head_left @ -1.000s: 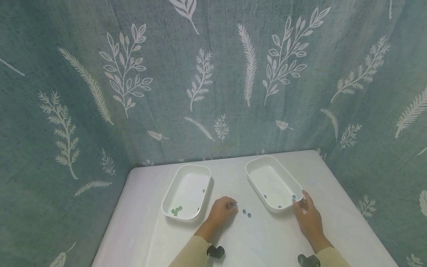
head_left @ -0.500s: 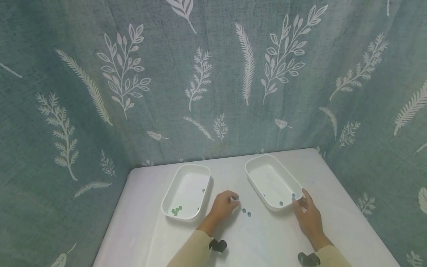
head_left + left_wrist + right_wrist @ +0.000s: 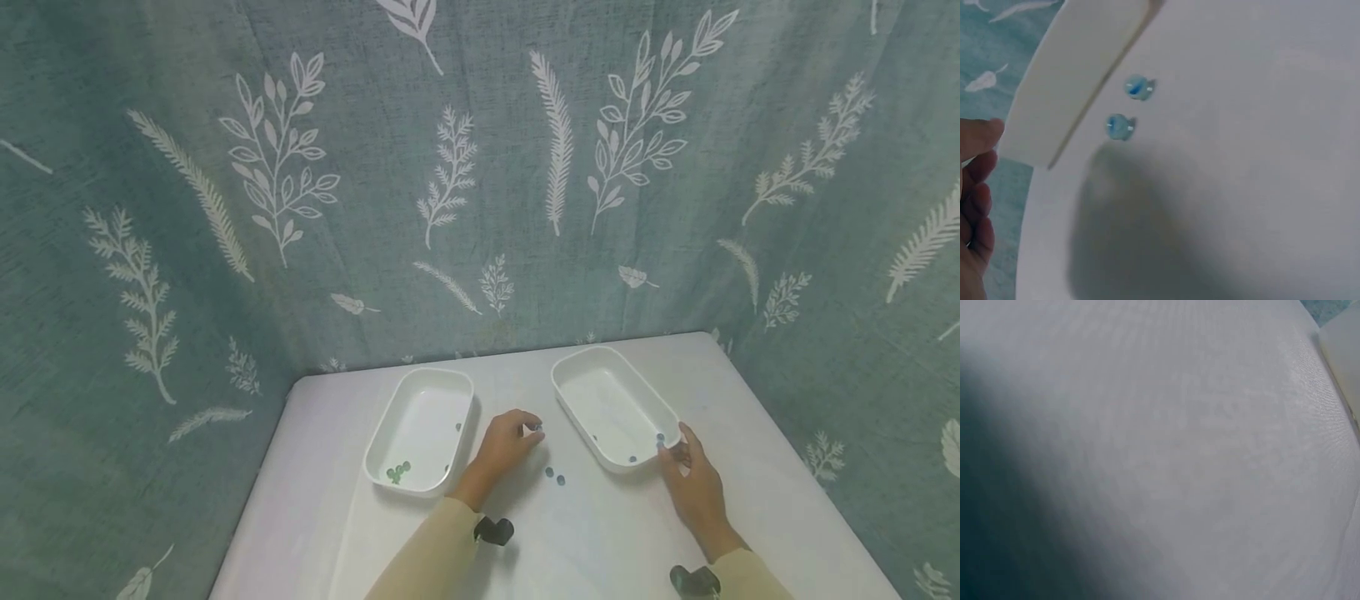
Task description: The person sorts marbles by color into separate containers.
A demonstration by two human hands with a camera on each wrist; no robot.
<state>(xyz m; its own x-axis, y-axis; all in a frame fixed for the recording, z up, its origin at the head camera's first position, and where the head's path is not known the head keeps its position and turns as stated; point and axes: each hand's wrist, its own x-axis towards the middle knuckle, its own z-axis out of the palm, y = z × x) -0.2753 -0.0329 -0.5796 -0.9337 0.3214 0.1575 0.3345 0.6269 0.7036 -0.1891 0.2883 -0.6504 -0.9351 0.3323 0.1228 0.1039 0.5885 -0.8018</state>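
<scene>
In the head view my left hand (image 3: 506, 446) is between two white trays, thumb and fingertips pinching a small blue glass marble (image 3: 538, 427). Two more blue marbles (image 3: 555, 477) lie on the white table just below that hand; the left wrist view shows them as clear glass with a blue swirl (image 3: 1137, 87), beside a tray wall (image 3: 1079, 69). My right hand (image 3: 693, 492) grips the near right corner of the right tray (image 3: 611, 467). Inside this tray a few blue marbles (image 3: 632, 459) sit along the near end and side.
The left tray (image 3: 408, 492) holds several green marbles (image 3: 397, 472) in its near left corner, and small dark marbles (image 3: 458, 427) by its right wall. A leaf-patterned green curtain (image 3: 480, 183) hangs behind and at both sides of the table (image 3: 600, 550).
My left hand has moved forward and slightly right with the pinched marble, away from the two on the table. A marble in the right tray has shifted slightly. My right hand stays at the tray corner.
</scene>
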